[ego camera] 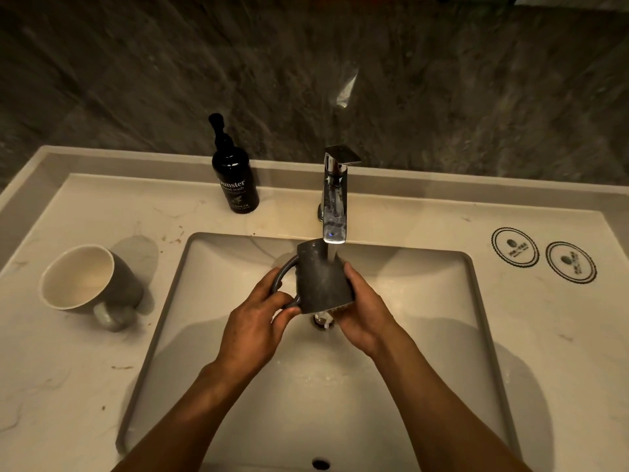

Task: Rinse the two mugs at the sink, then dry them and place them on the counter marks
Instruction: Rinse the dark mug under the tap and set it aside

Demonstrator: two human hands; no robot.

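A dark grey mug (318, 279) is held upside down over the sink basin (425, 301), under the water stream running from the chrome tap (335, 202). My left hand (258, 321) grips its handle on the left. My right hand (364, 308) holds its right side and rim. Water runs down the mug's outside toward the drain (321, 321). A second mug (86, 281), grey outside and cream inside, lies tilted on the counter left of the basin, its handle toward me. Two round printed marks (514, 247) (571, 263) sit on the counter at the right.
A black hand-wash pump bottle (233, 175) stands at the back of the counter, left of the tap. A dark stone wall rises behind the counter. An overflow hole (320, 464) sits at the basin's near wall.
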